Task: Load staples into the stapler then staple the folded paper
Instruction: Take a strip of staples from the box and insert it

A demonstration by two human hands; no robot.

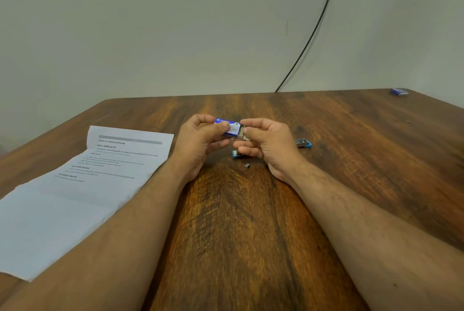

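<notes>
The left hand (pixel 200 139) grips the blue staple box (pixel 227 127) sleeve while the right hand (pixel 266 142) pinches its inner tray, apparently to reach staples. The stapler (pixel 237 153) lies mid-table beneath both hands; the folded paper (pixel 75 185) rests along the table's left edge.

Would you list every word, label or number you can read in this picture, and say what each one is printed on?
"Curling Iron Cleaning and Storage": title line on the paper.
"INITIAL SCENE SETUP": heading just below it.
Remaining headings and body text on the paper: too small and blurred to read.
White brand lettering on the blue staple box, held by left hand and right hand: blurred, unreadable.
Second blue box at the far corner: too small.
</notes>
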